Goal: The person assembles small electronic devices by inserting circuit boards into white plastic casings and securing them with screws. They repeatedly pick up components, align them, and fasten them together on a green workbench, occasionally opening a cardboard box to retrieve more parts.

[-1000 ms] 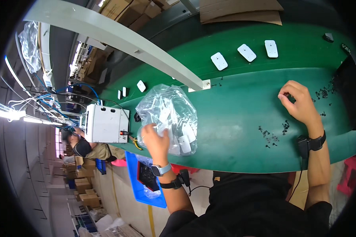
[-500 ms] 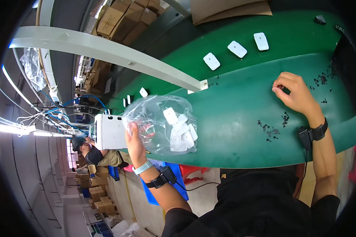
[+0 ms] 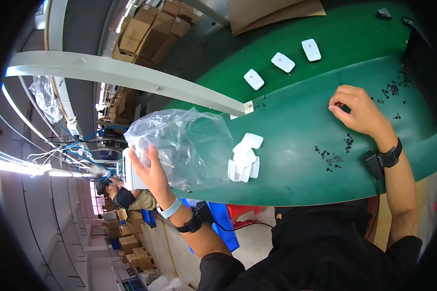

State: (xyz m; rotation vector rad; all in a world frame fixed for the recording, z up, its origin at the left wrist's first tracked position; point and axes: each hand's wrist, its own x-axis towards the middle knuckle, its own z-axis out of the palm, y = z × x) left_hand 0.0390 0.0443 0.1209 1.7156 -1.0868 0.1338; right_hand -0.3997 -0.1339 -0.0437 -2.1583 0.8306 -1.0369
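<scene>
From where I am standing, a clear plastic bag [image 3: 199,150] is occupying the left part of the green work surface [image 3: 296,182], its left end meeting the person's left hand [image 3: 152,169]. The left thumb and fingertips are showing a gap at the film; I cannot tell whether a fold is being clamped between them. The right hand [image 3: 357,110] is curling inward over the right part of the surface, thumb close to index finger; whether anything is being pinched there is not showing. A heap of white plates [image 3: 244,159] is lying just beside the bag's right edge, the pieces overlapping at mixed angles. Judging by its look, the bag is behaving as a very light, limp and slippery film, offering no stiffness to push against. A gathered, doubled fold near its edge is probably providing the surest hold, as a single layer is likely to be sliding or stretching under the fingers. The white plates are appearing light, rigid and smooth; opposite long edges are likely offering a firmer hold than the flat faces, and their surfaces are possibly inviting scuffs where pieces are rubbing together. Loose black screws [image 3: 348,142] are lying near the right hand; being small and hard, they are probably calling for a fingertip pinch on the head or shank.
</scene>
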